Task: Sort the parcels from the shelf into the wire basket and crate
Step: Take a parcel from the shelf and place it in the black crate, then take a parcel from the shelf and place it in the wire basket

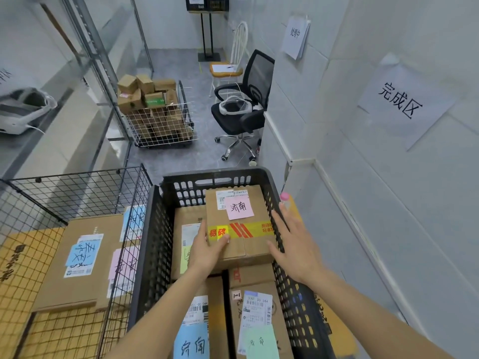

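Inside the black crate point(155, 255), left hand point(207, 251) grips the taped parcel point(239, 224); right hand point(293, 242) flat-open beside it.

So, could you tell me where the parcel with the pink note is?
In the black crate, far end, atop other parcels, the parcel with the pink note sits between the left hand and right hand.
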Action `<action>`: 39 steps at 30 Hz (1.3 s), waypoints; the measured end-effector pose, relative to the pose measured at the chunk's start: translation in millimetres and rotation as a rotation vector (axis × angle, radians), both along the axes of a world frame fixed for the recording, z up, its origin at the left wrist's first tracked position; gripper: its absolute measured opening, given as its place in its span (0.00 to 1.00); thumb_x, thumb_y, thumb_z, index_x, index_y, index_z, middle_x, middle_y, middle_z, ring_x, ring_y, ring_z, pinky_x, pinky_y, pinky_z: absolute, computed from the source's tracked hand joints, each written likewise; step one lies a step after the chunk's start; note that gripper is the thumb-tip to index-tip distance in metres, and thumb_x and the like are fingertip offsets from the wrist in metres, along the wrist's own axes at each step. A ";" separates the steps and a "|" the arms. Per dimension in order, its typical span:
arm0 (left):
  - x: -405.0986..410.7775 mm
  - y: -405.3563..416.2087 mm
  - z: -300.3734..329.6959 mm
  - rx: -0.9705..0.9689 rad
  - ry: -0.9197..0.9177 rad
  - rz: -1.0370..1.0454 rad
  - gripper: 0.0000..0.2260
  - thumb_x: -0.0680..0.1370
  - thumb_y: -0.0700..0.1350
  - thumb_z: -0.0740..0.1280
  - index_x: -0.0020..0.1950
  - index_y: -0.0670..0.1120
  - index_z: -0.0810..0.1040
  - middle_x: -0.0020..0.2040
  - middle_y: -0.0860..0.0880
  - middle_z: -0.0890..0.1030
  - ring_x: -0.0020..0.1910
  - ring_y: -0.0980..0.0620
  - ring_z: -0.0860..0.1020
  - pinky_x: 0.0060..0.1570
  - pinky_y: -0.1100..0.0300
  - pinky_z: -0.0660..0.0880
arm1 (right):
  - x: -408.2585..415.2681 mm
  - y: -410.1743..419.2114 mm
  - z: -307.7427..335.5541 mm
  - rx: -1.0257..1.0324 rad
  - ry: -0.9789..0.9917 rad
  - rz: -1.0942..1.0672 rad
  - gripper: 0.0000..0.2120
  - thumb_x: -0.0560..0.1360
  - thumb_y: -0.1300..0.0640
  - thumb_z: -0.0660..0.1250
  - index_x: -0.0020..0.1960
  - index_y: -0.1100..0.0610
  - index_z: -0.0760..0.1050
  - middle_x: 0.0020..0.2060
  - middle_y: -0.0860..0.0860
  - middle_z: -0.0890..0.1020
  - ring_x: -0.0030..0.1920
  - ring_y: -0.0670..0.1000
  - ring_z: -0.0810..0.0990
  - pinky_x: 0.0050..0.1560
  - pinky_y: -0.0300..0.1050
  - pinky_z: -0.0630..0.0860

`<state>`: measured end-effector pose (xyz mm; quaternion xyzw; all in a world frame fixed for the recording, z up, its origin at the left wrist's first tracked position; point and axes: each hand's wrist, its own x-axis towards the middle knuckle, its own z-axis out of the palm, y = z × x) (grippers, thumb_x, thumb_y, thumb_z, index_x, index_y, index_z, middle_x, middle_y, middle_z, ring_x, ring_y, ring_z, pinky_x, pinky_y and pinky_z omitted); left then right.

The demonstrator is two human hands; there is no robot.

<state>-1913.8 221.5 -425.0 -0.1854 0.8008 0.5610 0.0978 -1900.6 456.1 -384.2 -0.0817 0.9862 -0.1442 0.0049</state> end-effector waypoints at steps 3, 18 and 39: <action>4.3 -11.5 24.5 -0.111 0.060 -0.012 0.38 0.77 0.55 0.73 0.82 0.52 0.58 0.76 0.51 0.69 0.76 0.47 0.67 0.71 0.48 0.67 | -1.9 1.9 4.4 0.041 -0.003 0.027 0.37 0.82 0.39 0.58 0.83 0.48 0.45 0.82 0.45 0.42 0.81 0.47 0.44 0.77 0.44 0.46; 138.2 -111.8 259.6 -0.878 0.310 0.161 0.33 0.77 0.68 0.64 0.80 0.59 0.62 0.80 0.56 0.62 0.78 0.54 0.61 0.72 0.52 0.66 | 2.9 -131.8 196.7 -0.051 0.138 0.624 0.33 0.81 0.37 0.57 0.82 0.46 0.53 0.82 0.47 0.54 0.80 0.50 0.56 0.78 0.50 0.58; 826.3 -183.0 491.1 -1.298 0.043 1.191 0.32 0.77 0.64 0.67 0.78 0.53 0.67 0.78 0.50 0.67 0.77 0.50 0.65 0.73 0.55 0.63 | 573.2 -407.4 445.9 -0.474 0.421 1.558 0.31 0.79 0.37 0.61 0.80 0.43 0.60 0.78 0.45 0.65 0.75 0.50 0.67 0.70 0.50 0.69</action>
